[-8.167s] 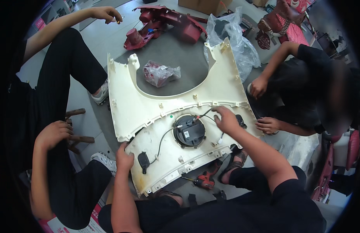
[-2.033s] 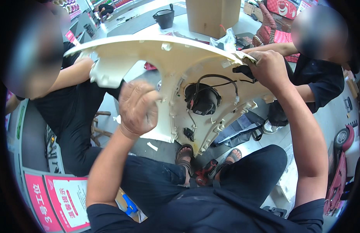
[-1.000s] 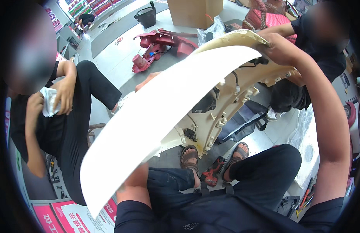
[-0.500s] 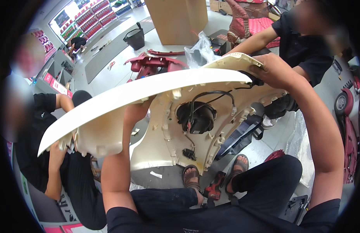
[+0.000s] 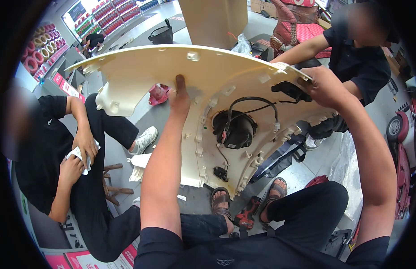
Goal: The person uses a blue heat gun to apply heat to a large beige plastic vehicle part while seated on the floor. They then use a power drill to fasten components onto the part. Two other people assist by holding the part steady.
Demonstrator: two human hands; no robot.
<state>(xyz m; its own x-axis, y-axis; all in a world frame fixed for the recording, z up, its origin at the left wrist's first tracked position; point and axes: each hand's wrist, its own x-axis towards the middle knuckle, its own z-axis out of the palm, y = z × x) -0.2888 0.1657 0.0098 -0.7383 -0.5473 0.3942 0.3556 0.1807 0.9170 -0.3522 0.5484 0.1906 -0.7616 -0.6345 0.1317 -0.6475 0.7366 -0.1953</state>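
Observation:
A large cream plastic scooter body panel (image 5: pixel 140 62) is held up before me, inner side toward me. A black round lamp housing (image 5: pixel 235 129) with dark cables is fitted in its middle, and a small black connector (image 5: pixel 220 173) hangs below on a wire. My left hand (image 5: pixel 180 99) is closed on the panel beside an opening, its thumb pressed on the inner face and its other fingers hidden behind. At the upper right my right hand (image 5: pixel 323 87) grips the panel's edge, close to a black part (image 5: pixel 291 91) mounted there.
A red cordless drill (image 5: pixel 247 214) lies between my sandalled feet. On the left a seated person (image 5: pixel 51 152) holds a white cloth (image 5: pixel 82 158), with a wooden stool (image 5: pixel 116 181) beside them. Another person (image 5: pixel 360 58) reaches in behind the panel's right side. A black bucket (image 5: pixel 161 34) stands beyond.
The panel has tilted so its inner face shows more, and its left end has risen. My left hand has moved up and right with it. The seated person's hands have come down to their lap.

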